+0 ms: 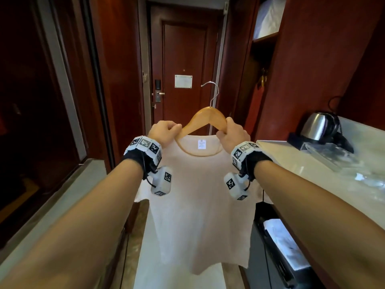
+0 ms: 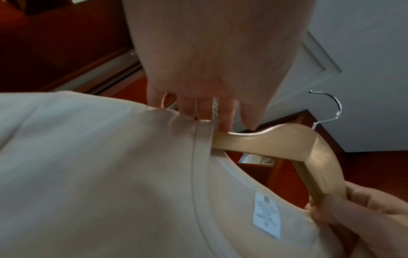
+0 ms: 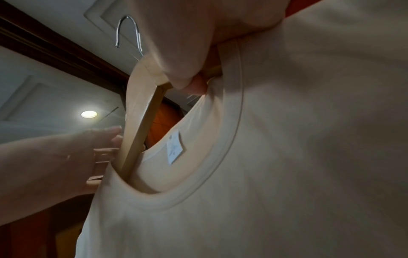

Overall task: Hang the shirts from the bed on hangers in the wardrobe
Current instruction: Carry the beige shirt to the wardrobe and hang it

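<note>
The right hand (image 1: pixel 231 134) has its thumb and curled fingers (image 3: pixel 194 83) pinched round the right arm of the hanger (image 1: pixel 205 119), just where the collar of the shirt (image 1: pixel 198 195) meets the wood. The left hand (image 1: pixel 162 130) is curled at the left shoulder of the shirt; in the left wrist view its fingers (image 2: pixel 225 118) reach down to the collar seam and the hanger's left arm, gathering the cloth there, though how firmly they grip cannot be told.

There is one hanger and one shirt. The hanger's left arm is inside the neck opening; its right arm shows bare above the collar down to the right hand. The metal hook (image 1: pixel 212 90) stands free above the wood, in the centre of the head view. The shirt hangs straight down from both hands, filling the lower centre of the frame, with one white label (image 1: pixel 201 143) inside the back of the collar.

Behind, centre top, is one closed door (image 1: pixel 183 59). At upper right an open wardrobe (image 1: pixel 264 38) shows a shelf edge with something pale on it. At the right edge a counter (image 1: pixel 312 163) carries one kettle (image 1: pixel 318 126). A dark panel (image 1: pixel 31 101) fills the left side. Between panel and counter a narrow passage runs to the door, and the shirt hangs in the middle of it, apart from both sides.
</note>
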